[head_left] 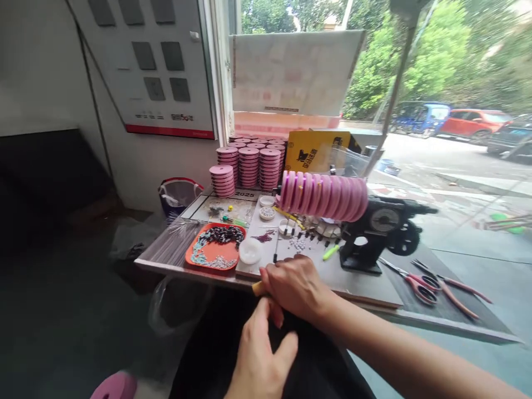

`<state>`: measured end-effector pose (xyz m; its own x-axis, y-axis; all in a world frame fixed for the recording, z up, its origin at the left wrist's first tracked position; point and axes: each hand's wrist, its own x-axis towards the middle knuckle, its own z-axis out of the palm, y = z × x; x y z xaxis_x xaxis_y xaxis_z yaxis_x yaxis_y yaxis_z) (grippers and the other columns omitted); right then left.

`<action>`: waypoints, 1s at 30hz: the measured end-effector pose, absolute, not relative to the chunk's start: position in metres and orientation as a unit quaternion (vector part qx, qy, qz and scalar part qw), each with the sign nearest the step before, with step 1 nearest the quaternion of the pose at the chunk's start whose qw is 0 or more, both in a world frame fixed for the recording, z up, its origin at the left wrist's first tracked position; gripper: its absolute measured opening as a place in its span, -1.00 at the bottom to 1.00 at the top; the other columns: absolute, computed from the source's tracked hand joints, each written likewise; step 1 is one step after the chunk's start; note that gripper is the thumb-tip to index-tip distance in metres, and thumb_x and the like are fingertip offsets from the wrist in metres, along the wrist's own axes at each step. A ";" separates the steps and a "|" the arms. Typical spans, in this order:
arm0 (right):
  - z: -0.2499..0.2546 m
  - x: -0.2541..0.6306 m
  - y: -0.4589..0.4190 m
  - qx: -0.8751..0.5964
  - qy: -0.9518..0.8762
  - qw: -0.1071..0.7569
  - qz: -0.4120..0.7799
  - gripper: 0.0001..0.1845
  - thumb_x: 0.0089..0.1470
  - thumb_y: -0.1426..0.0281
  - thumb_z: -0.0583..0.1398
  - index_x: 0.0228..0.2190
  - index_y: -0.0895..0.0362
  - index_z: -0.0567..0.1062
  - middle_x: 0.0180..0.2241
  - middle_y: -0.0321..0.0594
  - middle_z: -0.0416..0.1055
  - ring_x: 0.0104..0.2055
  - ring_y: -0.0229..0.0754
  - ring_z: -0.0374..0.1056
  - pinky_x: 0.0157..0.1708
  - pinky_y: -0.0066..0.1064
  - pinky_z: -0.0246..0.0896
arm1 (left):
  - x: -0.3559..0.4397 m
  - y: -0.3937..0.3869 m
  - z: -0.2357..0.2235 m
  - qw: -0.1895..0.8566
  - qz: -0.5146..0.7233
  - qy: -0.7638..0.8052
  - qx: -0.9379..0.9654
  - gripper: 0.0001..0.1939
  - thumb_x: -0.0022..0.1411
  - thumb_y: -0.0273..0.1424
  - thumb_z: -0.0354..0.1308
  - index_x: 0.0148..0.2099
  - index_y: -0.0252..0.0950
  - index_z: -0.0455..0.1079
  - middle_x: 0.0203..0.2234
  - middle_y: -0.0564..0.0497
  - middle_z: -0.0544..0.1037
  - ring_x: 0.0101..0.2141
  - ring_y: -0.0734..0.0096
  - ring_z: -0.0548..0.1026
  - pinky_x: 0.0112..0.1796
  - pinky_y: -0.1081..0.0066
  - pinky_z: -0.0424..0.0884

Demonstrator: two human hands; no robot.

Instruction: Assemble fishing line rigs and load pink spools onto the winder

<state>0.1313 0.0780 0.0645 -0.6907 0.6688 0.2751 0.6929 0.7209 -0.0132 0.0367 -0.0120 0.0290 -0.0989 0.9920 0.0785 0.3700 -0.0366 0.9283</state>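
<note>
My right hand is at the near edge of the work table, fingers curled shut around a small yellow-orange piece that sticks out on the left; I cannot make out what it is. My left hand is just below it over my dark lap, forefinger stretched up towards the right hand, thumb spread apart, nothing seen in it. Right behind the hands lie a white round lid, scattered small beads and an orange tray of dark and pale beads.
A row of pink spools sits on a black winding machine. Stacks of pink spools and a yellow box stand at the back. Red scissors and pliers lie right. A lined bin stands left.
</note>
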 end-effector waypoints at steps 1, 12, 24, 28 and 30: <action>0.064 0.131 0.078 -0.380 -0.914 0.136 -0.046 -0.60 0.20 0.39 -0.01 -0.59 0.16 0.45 -0.61 -0.19 0.45 -0.58 -0.12 0.40 -0.61 -0.47 0.09 | 0.037 -0.011 0.027 0.357 0.447 0.598 0.561 -0.90 0.00 -0.40 0.07 -0.39 -0.26 0.20 -0.52 0.04 0.30 -0.44 0.35 0.31 -0.34 0.40 0.27; 0.066 0.163 0.066 -0.407 -0.879 0.235 -0.080 -0.55 0.20 0.08 -0.07 -0.43 0.10 0.42 -0.57 -0.26 0.44 -0.54 -0.18 0.37 -0.50 -0.44 0.10 | 0.031 -0.002 0.026 0.452 0.525 0.503 0.517 -0.78 0.02 -0.24 0.14 -0.50 -0.26 0.24 -0.56 0.07 0.30 -0.44 0.39 0.30 -0.30 0.46 0.29; 0.022 0.372 0.085 -0.701 -0.694 0.149 0.065 -0.56 0.07 0.19 -0.10 -0.23 0.13 0.45 -0.22 -0.06 0.40 -0.22 -0.04 0.35 -0.31 -0.30 0.21 | 0.025 -0.007 0.013 0.630 0.574 0.466 0.236 -0.73 -0.04 -0.25 0.25 -0.31 -0.33 0.44 -0.50 -0.02 0.53 -0.37 0.31 0.47 -0.24 0.37 0.38; 0.017 0.396 0.104 -0.755 -0.653 0.021 0.049 -0.74 -0.01 0.29 0.10 -0.53 0.09 0.55 -0.42 0.01 0.40 -0.39 -0.01 0.36 -0.48 -0.30 0.13 | 0.025 -0.016 0.010 0.632 0.583 0.464 0.212 -0.75 0.05 -0.31 0.19 -0.21 -0.31 0.33 -0.50 -0.01 0.54 -0.42 0.37 0.47 -0.27 0.38 0.36; 0.011 0.403 0.108 -0.744 -0.667 0.035 0.028 -0.79 -0.09 0.39 0.17 -0.68 0.08 0.51 -0.53 -0.02 0.37 -0.51 -0.07 0.33 -0.52 -0.30 0.12 | 0.024 -0.020 0.008 0.634 0.584 0.456 0.223 -0.77 0.12 -0.35 0.12 -0.16 -0.28 0.25 -0.50 0.01 0.54 -0.43 0.40 0.47 -0.26 0.38 0.34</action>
